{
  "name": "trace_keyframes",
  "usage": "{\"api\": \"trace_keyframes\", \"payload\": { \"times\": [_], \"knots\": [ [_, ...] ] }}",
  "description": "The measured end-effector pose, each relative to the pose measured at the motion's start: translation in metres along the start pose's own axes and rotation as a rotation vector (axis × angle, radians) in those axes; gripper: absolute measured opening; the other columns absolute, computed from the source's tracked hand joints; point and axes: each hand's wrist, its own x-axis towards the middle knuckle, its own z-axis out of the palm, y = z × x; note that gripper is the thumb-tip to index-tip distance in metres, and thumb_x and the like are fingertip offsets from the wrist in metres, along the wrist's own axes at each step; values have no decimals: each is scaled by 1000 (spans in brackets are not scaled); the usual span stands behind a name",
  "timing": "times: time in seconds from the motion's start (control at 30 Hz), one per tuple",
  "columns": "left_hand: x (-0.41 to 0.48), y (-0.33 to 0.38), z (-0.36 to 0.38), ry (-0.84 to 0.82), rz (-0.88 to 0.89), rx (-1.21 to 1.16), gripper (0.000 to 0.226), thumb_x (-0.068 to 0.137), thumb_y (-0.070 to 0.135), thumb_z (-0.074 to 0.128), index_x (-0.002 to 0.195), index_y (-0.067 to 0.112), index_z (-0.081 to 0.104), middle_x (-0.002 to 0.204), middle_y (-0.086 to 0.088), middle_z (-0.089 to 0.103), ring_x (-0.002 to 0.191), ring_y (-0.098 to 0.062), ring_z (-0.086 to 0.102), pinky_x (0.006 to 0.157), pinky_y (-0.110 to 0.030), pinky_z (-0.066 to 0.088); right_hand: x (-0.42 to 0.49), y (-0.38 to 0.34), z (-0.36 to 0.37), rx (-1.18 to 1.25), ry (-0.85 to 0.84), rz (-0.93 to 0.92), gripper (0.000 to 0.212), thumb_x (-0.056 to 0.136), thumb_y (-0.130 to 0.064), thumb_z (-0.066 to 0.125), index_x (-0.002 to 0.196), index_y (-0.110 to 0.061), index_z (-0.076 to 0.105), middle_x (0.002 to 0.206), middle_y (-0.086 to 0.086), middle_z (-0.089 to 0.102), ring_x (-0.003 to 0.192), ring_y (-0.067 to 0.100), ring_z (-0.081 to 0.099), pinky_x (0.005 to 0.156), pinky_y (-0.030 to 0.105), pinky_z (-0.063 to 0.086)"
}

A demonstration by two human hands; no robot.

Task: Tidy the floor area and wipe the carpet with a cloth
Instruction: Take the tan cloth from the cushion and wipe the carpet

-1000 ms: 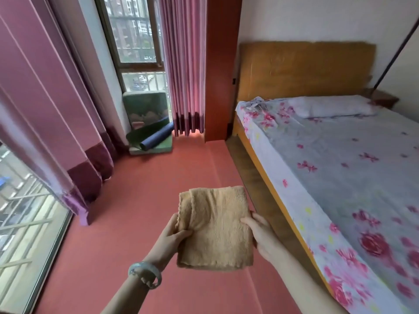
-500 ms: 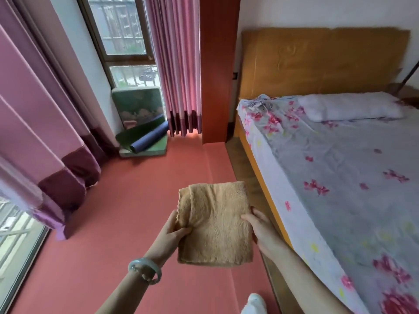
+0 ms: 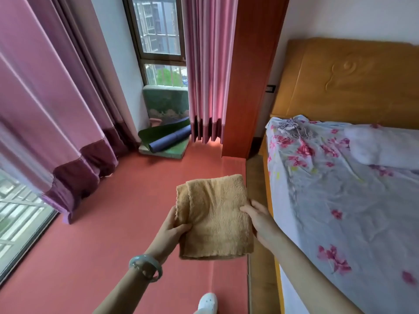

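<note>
Head view. Folded tan cloth [image 3: 215, 218] is held in the air above the red carpet [image 3: 113, 234], over its right edge, beside the bed [image 3: 340, 200]. Left hand [image 3: 172, 230] pinches the cloth's left edge, thumb on top; right hand [image 3: 258, 220] pinches the right edge likewise, under-fingers hidden. Judged: light, soft, floppy plush, not slippery; holding both side edges should keep the folds together. Long axis runs away from the person, its far short edge pointing toward the curtains.

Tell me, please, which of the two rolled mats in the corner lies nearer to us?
The dark blue rolled mat; the green rolled mat lies behind it, closer to the window, both on a green folded pad.
</note>
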Motion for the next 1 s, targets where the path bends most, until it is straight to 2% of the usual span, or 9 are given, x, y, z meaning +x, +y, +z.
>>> {"api": "trace_keyframes", "payload": {
  "times": [0.1, 0.4, 0.63, 0.77, 0.9, 1.0],
  "knots": [
    [44, 6, 9, 30, 11, -23, 51, 71, 9, 59, 117, 32, 56, 114, -3, 66, 107, -19, 62, 89, -34, 51, 49, -15, -12, -13, -8, 13, 21, 90, -6, 50, 104, -12, 65, 102, 6, 70, 94, 16, 65, 73, 27, 48],
    [213, 46, 32, 60, 25, -89, 55, 70, 9, 59, 118, 35, 53, 118, -3, 63, 110, -18, 60, 87, -33, 50, 217, -92, -42, -57, -43, 28, 25, 90, -5, 50, 111, -11, 62, 106, 7, 68, 96, 16, 64, 71, 26, 47],
    [311, 84, 37, 112, 18, -105, 55, 70, 8, 60, 117, 36, 51, 120, -3, 61, 113, -19, 58, 86, -30, 50, 323, -145, -47, -65, -83, 30, 23, 90, -2, 48, 100, -15, 63, 94, 1, 69, 89, 14, 65, 67, 24, 46],
    [359, 94, 33, 198, 21, -106, 54, 86, -6, 54, 118, 36, 49, 122, 0, 60, 113, -16, 58, 90, -30, 49, 392, -162, -43, -119, -171, 67, 23, 88, -3, 50, 104, -12, 65, 102, 7, 70, 94, 18, 65, 74, 29, 48],
    [403, 102, 37, 325, 39, -105, 53, 75, 8, 59, 119, 35, 47, 122, 1, 59, 111, -12, 59, 92, -32, 49, 469, -180, -34, -162, -298, 83, 23, 89, 0, 48, 100, -11, 65, 99, 7, 70, 91, 18, 65, 73, 28, 48],
    [436, 105, 42, 454, 47, -119, 52, 77, 7, 59, 119, 33, 47, 122, 1, 60, 110, -10, 60, 93, -31, 48, 526, -194, -26, -230, -420, 109, 22, 89, 0, 47, 101, -6, 65, 100, 10, 69, 88, 18, 65, 73, 28, 49]
  ]
}}
